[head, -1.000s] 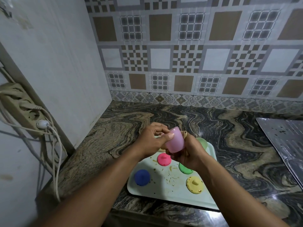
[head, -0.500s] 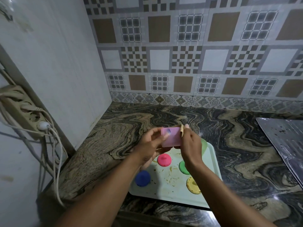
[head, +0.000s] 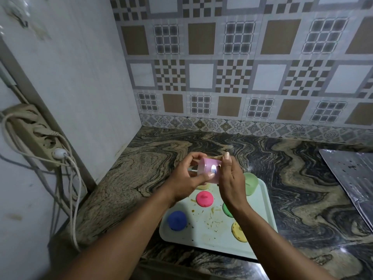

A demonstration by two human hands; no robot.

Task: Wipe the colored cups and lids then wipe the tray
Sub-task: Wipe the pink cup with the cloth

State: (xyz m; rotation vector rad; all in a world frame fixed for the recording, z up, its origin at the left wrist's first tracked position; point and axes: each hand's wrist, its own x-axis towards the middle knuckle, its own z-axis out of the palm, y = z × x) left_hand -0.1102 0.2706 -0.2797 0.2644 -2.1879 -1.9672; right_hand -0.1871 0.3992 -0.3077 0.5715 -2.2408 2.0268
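While both hands hover over the tray: a pink cup (head: pixel 210 172) lies on its side between them, in the air above the tray's far left corner.
Left hand (head: pixel 186 179): thumb on the near side, fingers over the top, curled round the cup's left end and grasping it.
Right hand (head: pixel 232 178): its back faces me, with the fingers almost straight against the cup's right end. The thumb is hidden, so I cannot tell whether this hand grips or only presses.
Tan scrap (head: pixel 218 158): a small piece shows at the cup's top edge beside the right fingertips. I cannot tell what it is.
Tray (head: pixel 205 237): pale mint and rectangular, flat on the worktop near its front edge, with brownish crumbs and streaks in the middle.
Lids on the tray: a pink lid (head: pixel 204 198) left of the middle, a blue lid (head: pixel 177 220) at the near left, a green lid (head: pixel 227 209) partly hidden by the right wrist, and a yellow lid (head: pixel 238 233) partly behind the right forearm.
Green cup (head: pixel 250 183): at the tray's far right corner, just beside the right hand.
Worktop (head: pixel 161 158): dark stone with swirling tan veins.
Surroundings: a metal sheet (head: pixel 353 178) lies on the right, a tiled wall (head: pixel 232 67) stands behind, and a power strip (head: pixel 38 136) with white cables hangs on the left.
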